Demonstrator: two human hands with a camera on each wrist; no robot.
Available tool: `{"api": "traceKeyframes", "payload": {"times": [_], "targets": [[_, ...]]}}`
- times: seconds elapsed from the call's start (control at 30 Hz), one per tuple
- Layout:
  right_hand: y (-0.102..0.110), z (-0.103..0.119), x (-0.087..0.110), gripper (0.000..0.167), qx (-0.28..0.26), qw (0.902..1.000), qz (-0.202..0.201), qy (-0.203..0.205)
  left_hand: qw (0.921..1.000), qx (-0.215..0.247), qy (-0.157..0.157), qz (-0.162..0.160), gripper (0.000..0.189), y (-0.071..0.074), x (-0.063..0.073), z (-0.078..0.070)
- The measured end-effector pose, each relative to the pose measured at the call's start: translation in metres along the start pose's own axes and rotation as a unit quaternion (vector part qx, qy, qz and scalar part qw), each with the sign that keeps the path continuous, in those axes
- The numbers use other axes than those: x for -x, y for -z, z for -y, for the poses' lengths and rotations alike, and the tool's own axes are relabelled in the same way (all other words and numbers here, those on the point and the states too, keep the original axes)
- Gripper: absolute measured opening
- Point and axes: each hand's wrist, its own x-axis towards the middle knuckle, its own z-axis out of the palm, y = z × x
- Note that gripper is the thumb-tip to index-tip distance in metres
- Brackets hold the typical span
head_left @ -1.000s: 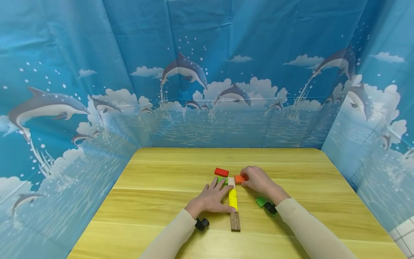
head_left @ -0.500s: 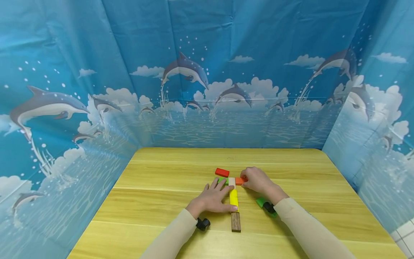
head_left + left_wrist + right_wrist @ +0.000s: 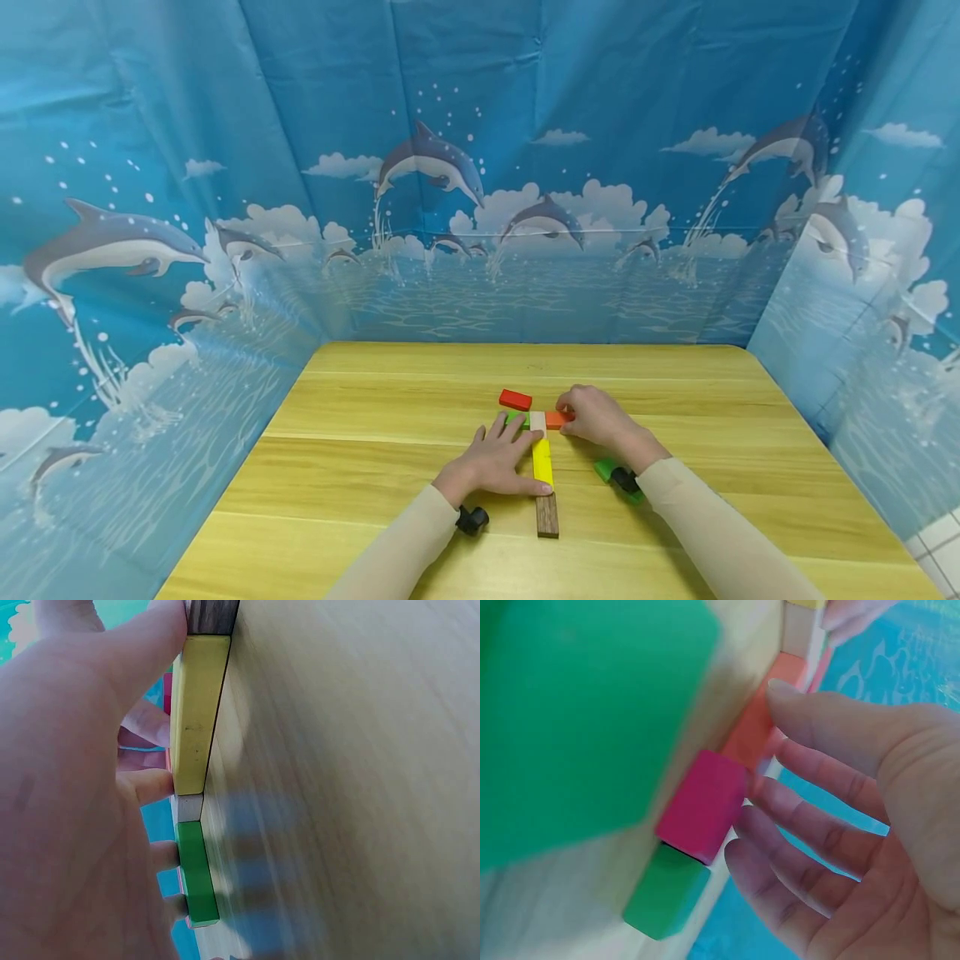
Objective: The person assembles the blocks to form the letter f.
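Observation:
My left hand (image 3: pixel 497 461) lies with fingers spread over a T of domino-like wooden blocks. Its thumb touches the seam between the yellow block (image 3: pixel 542 458) and the dark brown block (image 3: pixel 547 517). Other fingertips touch the yellow block and the green block (image 3: pixel 196 874). At the top of the T, between that green block and an orange block (image 3: pixel 555 419), sits a pale block (image 3: pixel 537 421). My right hand (image 3: pixel 597 417) pinches the orange block between thumb and fingers. Further along that row, a magenta block (image 3: pixel 703 806) and another green block (image 3: pixel 667 891) are hidden from the head view.
A red block (image 3: pixel 515 400) lies loose just behind the left arm of the T. Another green block (image 3: pixel 603 468) is partly covered by the right wrist camera (image 3: pixel 624 481). The wooden table (image 3: pixel 360 400) meets a dolphin-print curtain (image 3: pixel 480 292) at its far edge.
The orange block has settled flush against the pale block, in line with the row. My left thumb has shifted slightly along the yellow block toward the brown one. Otherwise both hands stay in place.

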Motion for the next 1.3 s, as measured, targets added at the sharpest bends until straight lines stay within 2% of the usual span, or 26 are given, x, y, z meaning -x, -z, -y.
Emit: {"api": "traceKeyframes", "payload": {"times": [0.37, 0.6, 0.8, 1.07, 1.3], "targets": [[0.014, -0.002, -0.005, 0.031, -0.039, 0.9992, -0.008, -0.010, 0.9999, 0.010, 0.004, 0.008, 0.095, -0.001, -0.001, 0.000], [0.013, -0.006, -0.018, 0.030, -0.086, 0.9960, -0.024, -0.008, 0.9999, 0.008, 0.006, 0.003, 0.095, -0.001, 0.000, 0.001], [0.009, -0.012, -0.030, 0.030, -0.131, 0.9911, -0.014, -0.014, 1.0000, 0.005, 0.002, -0.002, 0.096, -0.001, 0.001, 0.000], [0.003, -0.011, -0.050, 0.034, -0.228, 0.9735, 0.014, -0.012, 0.9999, 0.014, 0.002, 0.005, 0.094, -0.002, 0.002, 0.001], [-0.005, -0.010, -0.064, 0.034, -0.273, 0.9608, 0.043, -0.018, 0.9999, 0.011, 0.001, 0.005, 0.095, 0.000, 0.003, 0.000]]}}
